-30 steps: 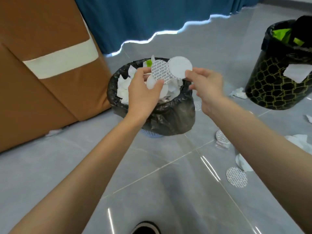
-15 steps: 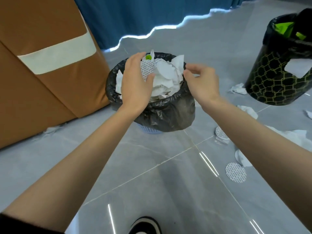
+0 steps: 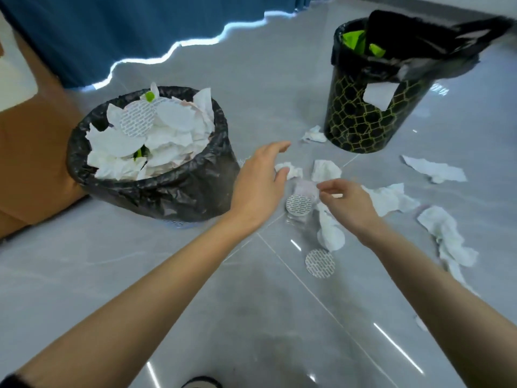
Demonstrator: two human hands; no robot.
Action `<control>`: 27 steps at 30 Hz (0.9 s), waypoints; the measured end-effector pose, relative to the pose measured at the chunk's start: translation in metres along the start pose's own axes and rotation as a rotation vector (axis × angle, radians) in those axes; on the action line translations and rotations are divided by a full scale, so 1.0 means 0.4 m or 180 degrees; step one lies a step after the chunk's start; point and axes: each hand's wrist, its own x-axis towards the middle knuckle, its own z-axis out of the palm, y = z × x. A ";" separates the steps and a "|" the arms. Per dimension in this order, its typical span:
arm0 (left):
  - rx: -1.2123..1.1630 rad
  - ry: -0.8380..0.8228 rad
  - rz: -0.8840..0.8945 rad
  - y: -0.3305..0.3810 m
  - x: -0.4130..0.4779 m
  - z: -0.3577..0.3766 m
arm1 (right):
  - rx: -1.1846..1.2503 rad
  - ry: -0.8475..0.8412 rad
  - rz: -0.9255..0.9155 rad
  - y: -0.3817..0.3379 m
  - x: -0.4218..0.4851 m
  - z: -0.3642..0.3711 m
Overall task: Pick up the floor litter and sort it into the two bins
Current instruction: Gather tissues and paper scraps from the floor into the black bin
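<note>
A black-bagged bin [image 3: 156,191] at the left is heaped with white paper and round seals. A black bin with a green-gold pattern [image 3: 363,124] stands at the back right. Between them on the grey floor lie crumpled tissues [image 3: 326,169], a printed round seal [image 3: 298,205], a pale disc [image 3: 305,187] just above it, another printed seal [image 3: 319,263] and a white disc [image 3: 331,238]. My left hand [image 3: 260,180] hovers with straight fingers beside a small tissue wad [image 3: 292,169]. My right hand [image 3: 347,203] has curled fingers, its fingertips at the pale disc's edge; whether they pinch it is unclear.
More torn tissue lies to the right [image 3: 435,170], [image 3: 391,197], [image 3: 447,236], and one scrap [image 3: 314,134] at the patterned bin's foot. A brown cardboard box [image 3: 33,152] stands at the left, a blue curtain [image 3: 112,29] behind. My shoe tip [image 3: 200,383] shows at the bottom.
Both hands let go of the round seals over the left bin and moved right and down to the litter on the floor. The view swung right.
</note>
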 end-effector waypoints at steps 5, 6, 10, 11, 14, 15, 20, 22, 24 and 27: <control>0.0194 -0.0902 -0.0273 -0.042 -0.056 0.148 | -0.0741 -0.0517 0.0338 0.140 -0.039 -0.003; 0.0198 -0.1044 -0.0311 -0.054 -0.067 0.169 | -0.0884 -0.0615 0.0344 0.159 -0.043 0.004; 0.0147 -0.1513 -0.0518 -0.095 -0.082 0.233 | -0.1419 -0.0682 -0.0002 0.203 -0.049 0.023; 0.0107 -0.1604 -0.0559 -0.102 -0.078 0.247 | -0.1458 -0.0621 -0.0055 0.209 -0.046 0.027; 0.0126 -0.1741 -0.0553 -0.118 -0.046 0.277 | -0.1550 -0.0615 -0.0067 0.210 -0.023 0.045; 0.0179 -0.1774 -0.0526 -0.125 -0.033 0.287 | -0.1655 -0.0660 -0.0063 0.211 -0.015 0.052; 0.0521 -0.1970 -0.0297 -0.148 -0.002 0.322 | -0.1611 -0.0414 -0.0151 0.217 0.003 0.071; 0.0548 -0.1808 -0.0177 -0.147 -0.011 0.327 | -0.1404 -0.0366 0.0005 0.226 0.007 0.074; 0.0578 -0.1669 -0.0005 -0.148 -0.026 0.328 | -0.1059 -0.0279 0.0276 0.236 0.008 0.076; 0.0583 -0.1611 0.0137 -0.152 -0.036 0.323 | -0.0543 -0.0123 0.0589 0.243 0.009 0.074</control>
